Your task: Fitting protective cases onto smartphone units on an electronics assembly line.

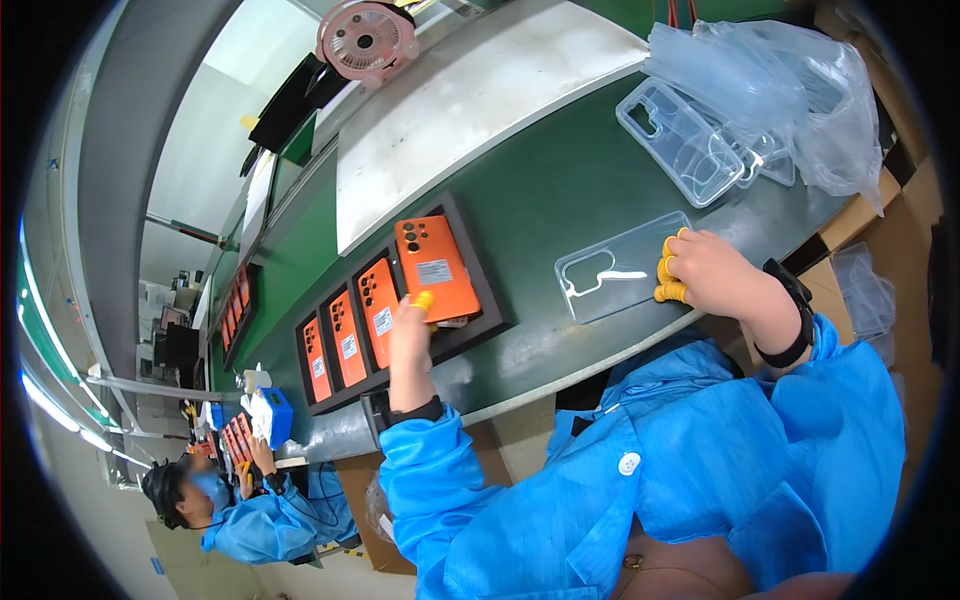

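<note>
My right hand (712,272), yellow cots on its fingers, grips one end of a clear phone case (612,262) close to the table's front edge. The case has a large camera cutout at its other end. My left hand (408,338), also with a yellow fingertip cot, is closed on the lower end of an orange phone (437,266) in a black tray (490,315). This phone sits a little tilted, its camera end away from me and a white label on its back. Further orange phones (376,305) lie in the tray's slots to the left.
At the far right, loose clear cases (682,140) lie beside a crumpled plastic bag (835,120). A white board (480,110) covers the table's far side, near a pink fan (365,42). Another tray of orange phones (236,312) and a co-worker (262,525) are at left.
</note>
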Tool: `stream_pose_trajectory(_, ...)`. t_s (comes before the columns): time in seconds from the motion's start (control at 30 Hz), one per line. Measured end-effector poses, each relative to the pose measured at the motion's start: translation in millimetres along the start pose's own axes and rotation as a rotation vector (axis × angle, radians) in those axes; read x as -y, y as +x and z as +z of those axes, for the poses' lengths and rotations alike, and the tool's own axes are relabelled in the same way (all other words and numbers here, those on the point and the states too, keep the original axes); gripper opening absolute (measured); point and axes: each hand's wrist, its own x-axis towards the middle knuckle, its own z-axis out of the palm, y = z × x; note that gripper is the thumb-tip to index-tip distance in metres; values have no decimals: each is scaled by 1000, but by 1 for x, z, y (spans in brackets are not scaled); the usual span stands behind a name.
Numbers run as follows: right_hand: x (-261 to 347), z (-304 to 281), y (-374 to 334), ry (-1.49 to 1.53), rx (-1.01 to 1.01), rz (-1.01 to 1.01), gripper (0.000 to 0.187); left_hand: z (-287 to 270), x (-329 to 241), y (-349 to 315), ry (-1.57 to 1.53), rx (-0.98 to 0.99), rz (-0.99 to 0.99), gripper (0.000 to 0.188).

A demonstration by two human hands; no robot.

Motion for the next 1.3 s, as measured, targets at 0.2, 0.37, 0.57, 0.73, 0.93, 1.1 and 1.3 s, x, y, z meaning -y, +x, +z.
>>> stream_pose_trajectory(0.2,31,-17,12,517,-370,176,44,60,-35,-64,-578,231,267,31)
stream_pose_trajectory(0.37,40,6,57,1581,-396,284,37,118,-35,-84,-199,628,394,34)
stream_pose_trajectory(0.57,15,-30,35,552,-633,32,19,106,-26,-67,904,196,867,87)
stream_pose_trajectory(0.73,-2,-24,22,20,-414,-325,20,110,-20,-66,894,345,770,102)
stream_pose_trajectory(0.93,-2,0,22,66,-369,-179,35,119,-12,-61,607,404,689,80)
stream_pose_trajectory(1.1,-16,-2,35,80,-228,-142,106,117,-22,-75,383,293,735,78)
stream_pose_trajectory(1.3,4,-9,33,136,-195,-187,99,103,-19,-84,264,356,736,93)
